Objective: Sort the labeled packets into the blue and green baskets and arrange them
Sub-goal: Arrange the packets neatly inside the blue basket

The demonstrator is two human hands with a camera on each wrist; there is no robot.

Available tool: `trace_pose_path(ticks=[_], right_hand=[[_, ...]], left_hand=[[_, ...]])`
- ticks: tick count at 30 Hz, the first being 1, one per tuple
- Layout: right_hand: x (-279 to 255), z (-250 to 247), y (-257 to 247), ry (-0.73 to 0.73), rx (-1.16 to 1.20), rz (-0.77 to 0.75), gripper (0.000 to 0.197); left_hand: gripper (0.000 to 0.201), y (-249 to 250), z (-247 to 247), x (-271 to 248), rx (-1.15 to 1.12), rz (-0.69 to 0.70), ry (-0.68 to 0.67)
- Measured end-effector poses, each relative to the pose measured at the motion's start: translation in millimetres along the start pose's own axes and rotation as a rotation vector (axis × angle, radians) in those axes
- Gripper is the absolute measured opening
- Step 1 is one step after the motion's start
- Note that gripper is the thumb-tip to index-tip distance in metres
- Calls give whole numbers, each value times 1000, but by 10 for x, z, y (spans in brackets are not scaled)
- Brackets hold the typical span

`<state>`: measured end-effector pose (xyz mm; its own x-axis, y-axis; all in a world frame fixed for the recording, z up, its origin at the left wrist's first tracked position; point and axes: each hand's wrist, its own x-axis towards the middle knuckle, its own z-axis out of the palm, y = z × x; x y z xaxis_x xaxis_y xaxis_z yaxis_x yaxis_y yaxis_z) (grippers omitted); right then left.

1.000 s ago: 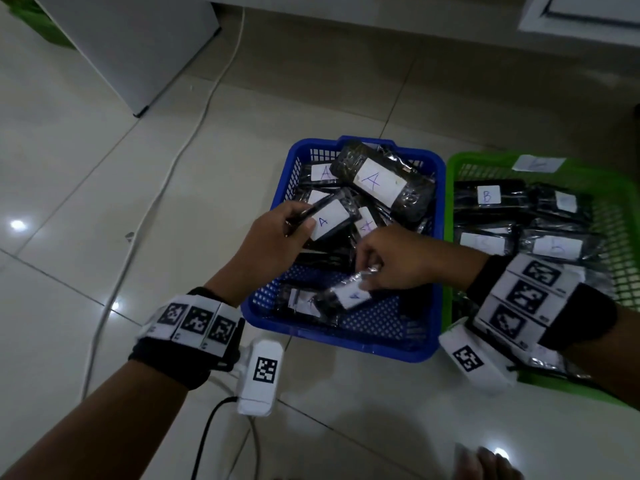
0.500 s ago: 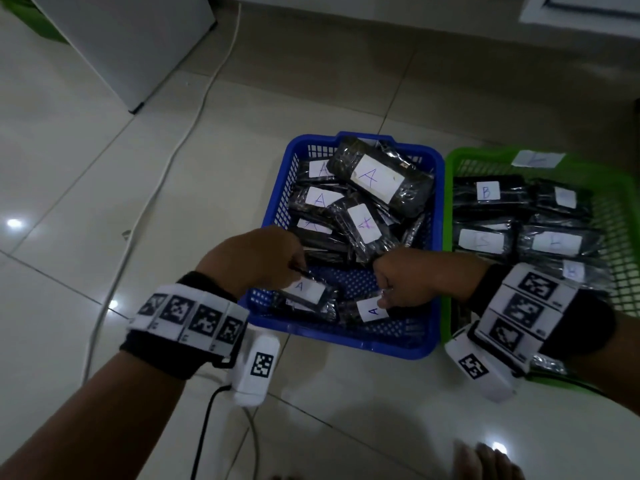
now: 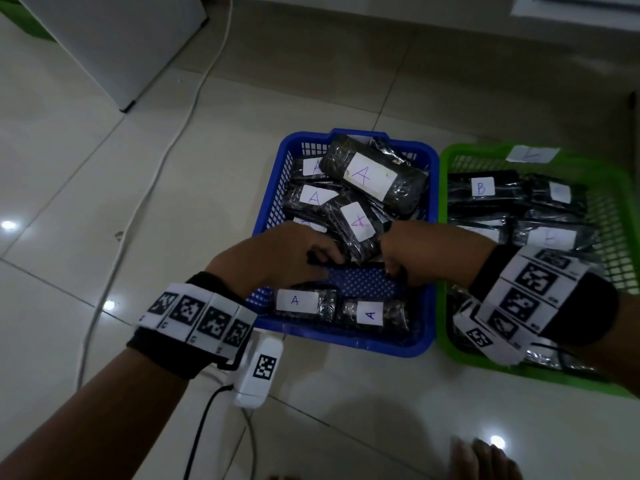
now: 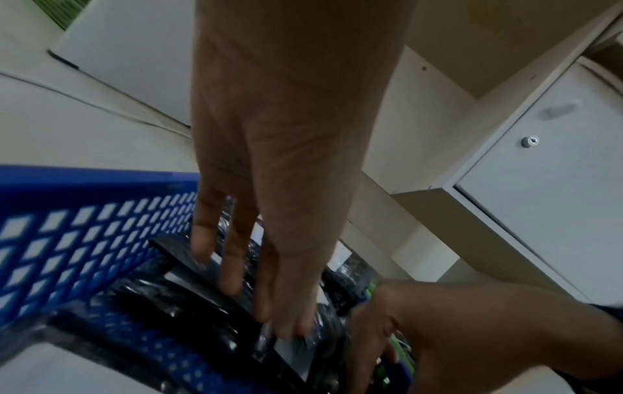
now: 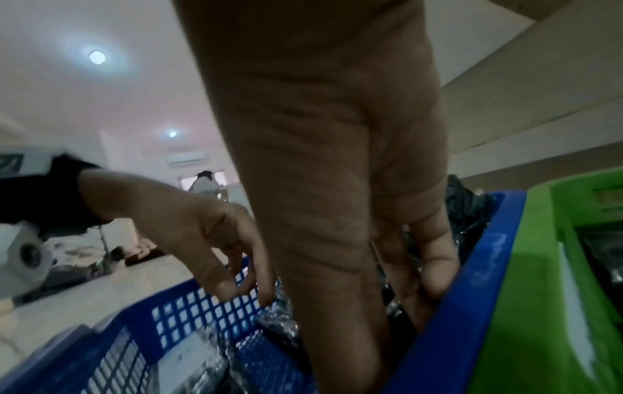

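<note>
The blue basket (image 3: 346,342) holds several black packets with white "A" labels; two A packets (image 3: 298,301) (image 3: 370,313) lie side by side along its near wall. The green basket (image 3: 478,150) beside it on the right holds "B" packets (image 3: 481,187). My left hand (image 3: 311,258) reaches into the middle of the blue basket, its straight fingers (image 4: 232,266) resting on a black packet (image 4: 189,256). My right hand (image 3: 394,265) reaches in from the right, fingers (image 5: 435,266) pointing down among the packets next to the blue wall (image 5: 472,280). Neither hand visibly grips anything.
A white cable (image 3: 194,109) runs over the tiled floor on the left. A white cabinet (image 3: 121,46) stands at the far left. A loose white label (image 3: 531,154) lies on the green basket's far rim. Toes (image 3: 485,459) show at the bottom edge.
Both hands have let go of the two A packets, which now lie at the blue basket's near wall. The hands have moved away from me to the pile in the middle.
</note>
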<state>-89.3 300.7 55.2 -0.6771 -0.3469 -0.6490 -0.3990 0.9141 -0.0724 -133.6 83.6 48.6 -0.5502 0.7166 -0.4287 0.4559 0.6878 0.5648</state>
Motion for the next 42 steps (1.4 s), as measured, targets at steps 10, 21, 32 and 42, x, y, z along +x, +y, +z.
trace_pose_path(ticks=[10,21,32,42], right_hand=[[37,154,-83,4,-277,50,20],[-5,210,-9,237,-243,-14,16],[5,97,385,166,315,-169,35],[-71,-124,419,236,849,-74,20]], left_hand=[[52,376,527,261,260,21,-379],[27,281,355,217,-90,29,-85],[28,102,233,118,-279,-62,-152],[42,185,535,193,-4,-26,-143]])
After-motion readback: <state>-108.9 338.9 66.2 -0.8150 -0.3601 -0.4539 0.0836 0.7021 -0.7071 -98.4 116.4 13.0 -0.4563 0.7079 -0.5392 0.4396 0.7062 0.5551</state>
